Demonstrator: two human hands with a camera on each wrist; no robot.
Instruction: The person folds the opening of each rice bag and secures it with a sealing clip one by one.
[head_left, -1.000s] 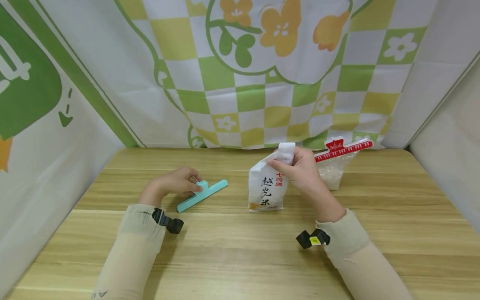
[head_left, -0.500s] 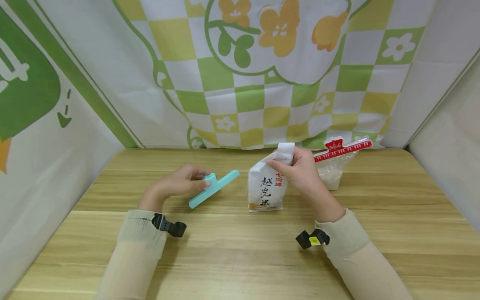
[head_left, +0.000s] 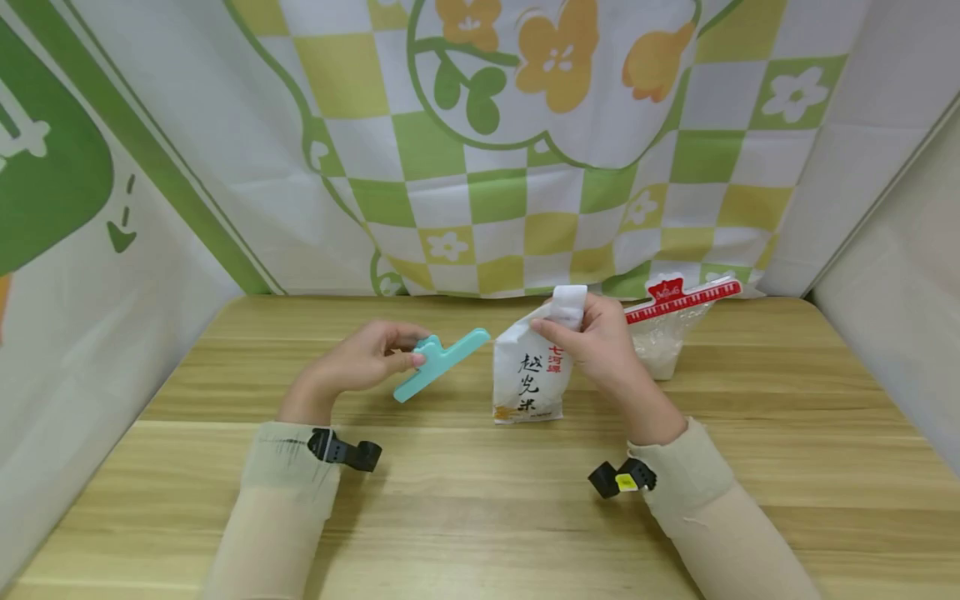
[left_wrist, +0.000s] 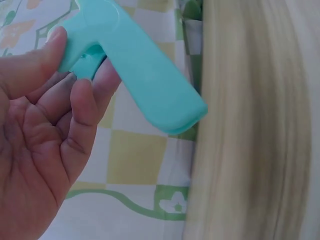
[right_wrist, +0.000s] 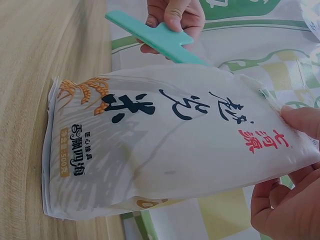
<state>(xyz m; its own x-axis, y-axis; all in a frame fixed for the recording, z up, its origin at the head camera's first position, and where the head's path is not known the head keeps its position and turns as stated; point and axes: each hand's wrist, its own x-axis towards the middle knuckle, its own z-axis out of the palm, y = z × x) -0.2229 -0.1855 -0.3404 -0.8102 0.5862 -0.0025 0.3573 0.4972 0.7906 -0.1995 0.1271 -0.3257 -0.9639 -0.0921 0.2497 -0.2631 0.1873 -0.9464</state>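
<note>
My left hand (head_left: pixel 367 357) pinches a turquoise bag clip (head_left: pixel 442 364) by its grip tabs, thumb on the near side. In the left wrist view the clip's long bar (left_wrist: pixel 150 70) slants down to the right, above the table. A white rice bag (head_left: pixel 528 371) with black and red lettering stands on the table. Its top is folded over, and my right hand (head_left: pixel 600 342) grips that fold between thumb and fingers. The clip's right end is close to the bag's left side. In the right wrist view the bag (right_wrist: pixel 165 135) hides part of the clip (right_wrist: pixel 150 36).
Behind my right hand stands a clear bag (head_left: pixel 660 346) of pale grains, closed with a red and white clip (head_left: pixel 686 298). A patterned cloth (head_left: pixel 551 200) hangs along the back edge of the wooden table (head_left: pixel 480 508).
My left hand has lifted the turquoise clip and carried it to the right, nearer the rice bag. My right hand has kept its grip on the bag's top with hardly any movement.
</note>
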